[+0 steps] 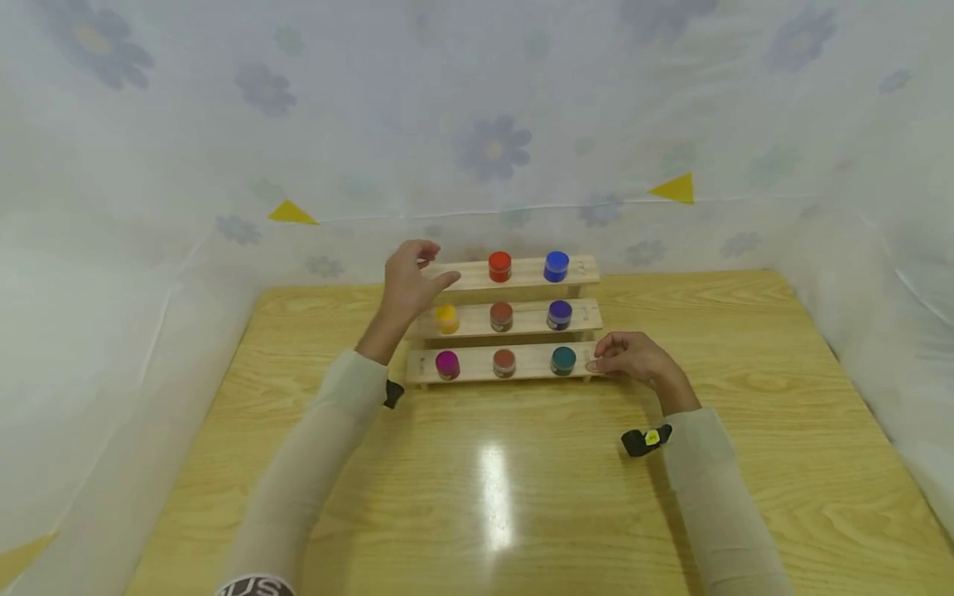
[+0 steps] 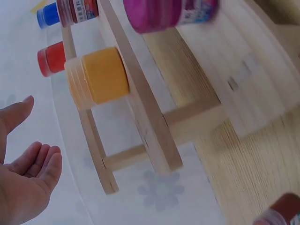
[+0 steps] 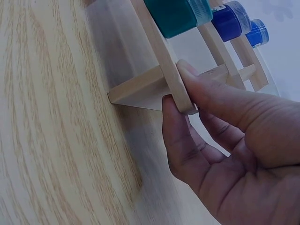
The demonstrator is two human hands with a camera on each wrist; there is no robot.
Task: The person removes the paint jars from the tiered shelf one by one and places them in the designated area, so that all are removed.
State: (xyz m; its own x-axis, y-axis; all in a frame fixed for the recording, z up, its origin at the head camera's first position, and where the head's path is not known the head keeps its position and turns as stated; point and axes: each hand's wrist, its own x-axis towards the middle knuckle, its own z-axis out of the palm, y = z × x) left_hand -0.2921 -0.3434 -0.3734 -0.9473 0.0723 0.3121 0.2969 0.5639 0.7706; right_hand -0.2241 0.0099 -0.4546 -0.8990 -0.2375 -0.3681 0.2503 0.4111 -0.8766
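Observation:
A wooden three-tier rack (image 1: 532, 360) bears small jars of paint. My right hand (image 1: 633, 358) pinches the right end of its lowest shelf between thumb and fingers, beside a teal jar (image 1: 563, 360). With thumb and fingers spread apart, my left hand (image 1: 408, 281) is over the left end of the top shelf, holding nothing. A red jar (image 1: 500, 266) and a blue jar (image 1: 556, 266) stand on that shelf. The middle shelf carries a yellow jar (image 1: 447, 319), a brown jar (image 1: 502, 316) and a violet one (image 1: 560, 314). Below are a magenta jar (image 1: 447, 365) and a reddish-brown jar (image 1: 504, 362).
The rack stands at the back of a wood-grain table (image 1: 559, 497). Flowered white sheeting (image 1: 417, 99) hangs behind and at both sides, with yellow triangles on it. Another brown-red jar (image 2: 285, 208) shows at the lower corner of the left wrist view.

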